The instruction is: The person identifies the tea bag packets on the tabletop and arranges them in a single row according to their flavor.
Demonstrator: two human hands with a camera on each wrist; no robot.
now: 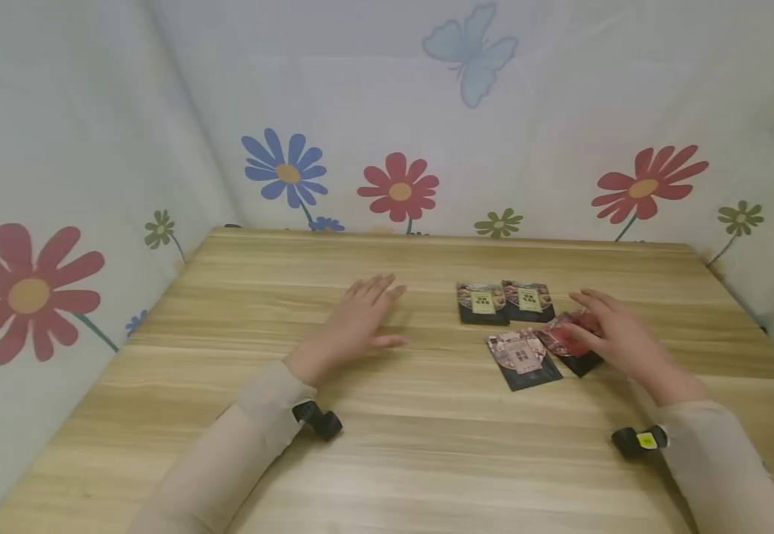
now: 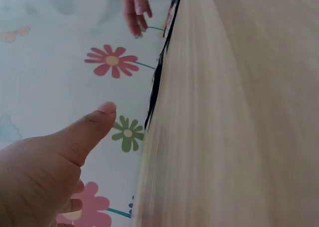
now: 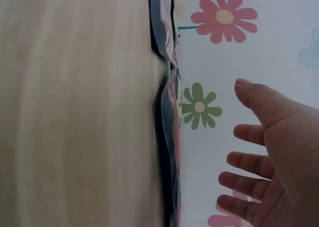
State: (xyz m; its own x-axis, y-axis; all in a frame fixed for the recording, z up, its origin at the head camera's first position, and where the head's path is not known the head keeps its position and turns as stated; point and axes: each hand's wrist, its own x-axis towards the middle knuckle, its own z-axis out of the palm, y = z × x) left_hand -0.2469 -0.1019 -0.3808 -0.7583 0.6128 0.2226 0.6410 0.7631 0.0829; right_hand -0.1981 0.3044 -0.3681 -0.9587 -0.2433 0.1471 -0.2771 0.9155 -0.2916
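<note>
See back packets already side by side toward ten o'clock from the relaxed, empty right hand, front packets askew at nine. With the left hand loose and empty too, perhaps yet to straighten the latter.

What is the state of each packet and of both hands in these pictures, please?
Far left packet: lying, label up.
Far right packet: lying, label up, beside the far left one.
Pale pink packet: lying, label up, nearer to the person.
Red packet: lying, partly hidden by the right hand.
Left hand: open, raised, holding nothing.
Right hand: open, above the red packet, not gripping it.
Whether any packet is sealed: cannot tell.
</note>
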